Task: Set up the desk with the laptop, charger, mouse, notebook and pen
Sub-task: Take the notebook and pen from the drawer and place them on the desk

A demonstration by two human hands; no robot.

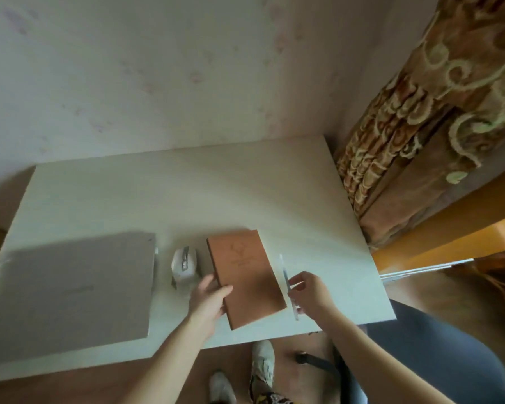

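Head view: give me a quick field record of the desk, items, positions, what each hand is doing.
surface: white desk against the wall
laptop: lid closed, left part of the desk
mouse: white, between laptop and notebook
notebook: brown cover, closed, flat, right of the mouse
pen: lies beside the notebook's right edge
left hand: holds the notebook's left edge, thumb on the cover
right hand: fingers pinch the pen
charger: not clearly visible; a thin cable may run off the laptop's left side
below desk: chair, shoes on the floor
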